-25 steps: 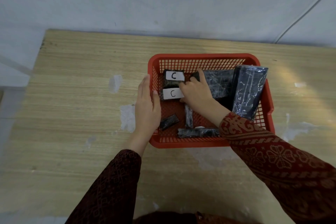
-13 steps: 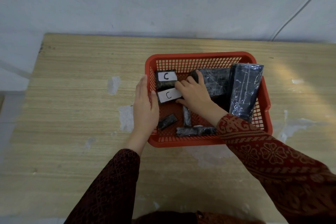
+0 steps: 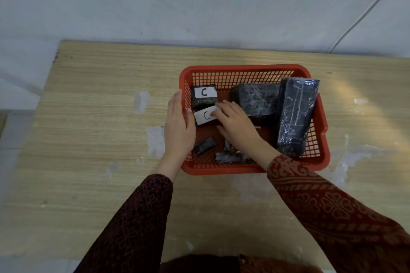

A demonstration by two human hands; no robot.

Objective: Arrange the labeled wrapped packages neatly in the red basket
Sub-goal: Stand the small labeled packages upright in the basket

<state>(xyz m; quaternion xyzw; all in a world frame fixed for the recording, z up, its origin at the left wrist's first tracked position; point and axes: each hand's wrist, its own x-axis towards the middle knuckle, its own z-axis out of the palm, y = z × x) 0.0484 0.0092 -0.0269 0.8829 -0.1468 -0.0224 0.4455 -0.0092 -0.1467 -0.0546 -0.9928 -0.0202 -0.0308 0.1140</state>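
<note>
A red mesh basket (image 3: 244, 71) sits on the wooden table. Two black wrapped packages with white "C" labels lie at its left: one (image 3: 204, 95) at the back, a second (image 3: 205, 115) just in front. My right hand (image 3: 235, 124) rests inside the basket, fingertips on the second C package. My left hand (image 3: 178, 126) lies flat against the basket's left wall, thumb over the rim. A large black package (image 3: 257, 101) lies at the back and a long one (image 3: 296, 115) leans on the right wall. Small black packages (image 3: 204, 146), (image 3: 231, 158) lie near the front.
The wooden table (image 3: 99, 128) has worn pale patches left of the basket. A grey wall runs behind the table's far edge, with a cable (image 3: 363, 11) at the upper right. The table's left edge drops off to the floor.
My right hand has slid left, off the large back package, with its fingertips now on the second C package. That package sits closer to the left wall. My left hand stays on the basket wall.
</note>
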